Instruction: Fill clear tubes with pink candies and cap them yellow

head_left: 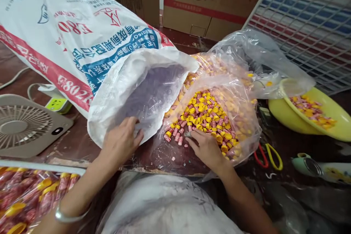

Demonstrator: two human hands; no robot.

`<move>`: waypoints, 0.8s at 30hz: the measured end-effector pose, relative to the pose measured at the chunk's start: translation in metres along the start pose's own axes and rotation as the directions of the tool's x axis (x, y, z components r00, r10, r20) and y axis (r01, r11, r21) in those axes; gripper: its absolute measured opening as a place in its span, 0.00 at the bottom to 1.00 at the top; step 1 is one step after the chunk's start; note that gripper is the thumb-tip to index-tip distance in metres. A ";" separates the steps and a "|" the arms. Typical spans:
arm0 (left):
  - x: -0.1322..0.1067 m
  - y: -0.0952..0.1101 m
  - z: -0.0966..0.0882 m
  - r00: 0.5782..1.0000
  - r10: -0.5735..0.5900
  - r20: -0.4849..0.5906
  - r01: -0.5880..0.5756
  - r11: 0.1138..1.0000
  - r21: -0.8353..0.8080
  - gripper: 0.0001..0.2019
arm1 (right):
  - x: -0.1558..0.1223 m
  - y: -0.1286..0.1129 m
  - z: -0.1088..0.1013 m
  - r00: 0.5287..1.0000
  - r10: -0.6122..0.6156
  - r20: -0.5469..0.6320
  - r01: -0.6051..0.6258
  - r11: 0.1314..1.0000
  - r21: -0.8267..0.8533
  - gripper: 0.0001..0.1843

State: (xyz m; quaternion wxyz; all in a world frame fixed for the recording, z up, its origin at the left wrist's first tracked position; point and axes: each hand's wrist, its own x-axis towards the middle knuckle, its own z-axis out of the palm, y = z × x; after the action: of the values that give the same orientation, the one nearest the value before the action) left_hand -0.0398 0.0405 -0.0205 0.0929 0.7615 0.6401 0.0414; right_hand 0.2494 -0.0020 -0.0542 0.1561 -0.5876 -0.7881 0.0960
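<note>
A big white woven sack (82, 44) with red and blue print lies on its side, its mouth facing me. My left hand (120, 140) grips the sack's lower rim, fingers curled over the edge. A clear plastic bag (241, 124) spills out of the sack, full of small pink-wrapped pieces with yellow caps (204, 111). My right hand (207, 148) rests inside that bag at the near edge of the pile, fingers bent down among the pieces; whether it holds any I cannot see.
A yellow bowl (340, 128) with more pieces stands at the right. Red and yellow scissors (267, 157) and a green-tipped tool (315, 166) lie nearby. A small fan (24, 128) sits at the left. Packed tubes (30, 193) lie at the bottom left. Cardboard boxes (208, 3) stand behind.
</note>
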 end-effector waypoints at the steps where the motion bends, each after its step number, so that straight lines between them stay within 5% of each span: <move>1: -0.006 -0.002 -0.004 0.999 -0.041 -0.027 0.038 0.993 -0.110 0.15 | 0.003 -0.004 0.002 1.000 -0.002 0.005 0.002 1.000 0.004 0.07; 3: -0.018 -0.004 -0.010 0.996 -0.077 -0.042 0.057 0.929 -0.364 0.15 | 0.008 -0.012 0.005 1.000 -0.001 0.009 0.001 1.000 0.011 0.06; 7: -0.035 0.001 -0.009 0.997 -0.020 0.073 0.068 0.658 -0.750 0.22 | 0.018 -0.025 0.009 1.000 0.000 -0.003 0.000 1.000 -0.013 0.03; 13: -0.052 0.024 0.008 0.965 0.070 0.254 0.193 0.469 -0.862 0.22 | 0.042 -0.030 0.017 0.998 0.033 -0.052 -0.038 0.994 -0.101 0.07; 18: -0.059 0.038 0.018 0.949 0.199 0.243 0.105 0.527 -0.843 0.18 | 0.052 -0.028 0.025 0.998 0.051 0.042 -0.046 0.993 -0.113 0.12; 24: -0.058 0.041 0.040 0.949 0.182 0.257 0.086 0.637 -0.766 0.22 | 0.052 -0.024 0.027 0.999 -0.004 0.031 0.006 0.998 -0.067 0.12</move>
State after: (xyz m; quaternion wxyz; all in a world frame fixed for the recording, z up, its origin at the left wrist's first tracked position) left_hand -0.0027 -0.0271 -0.0483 0.5064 0.6627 0.5173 0.1918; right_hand 0.2051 0.0421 -0.0641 0.1242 -0.5889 -0.7947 0.0783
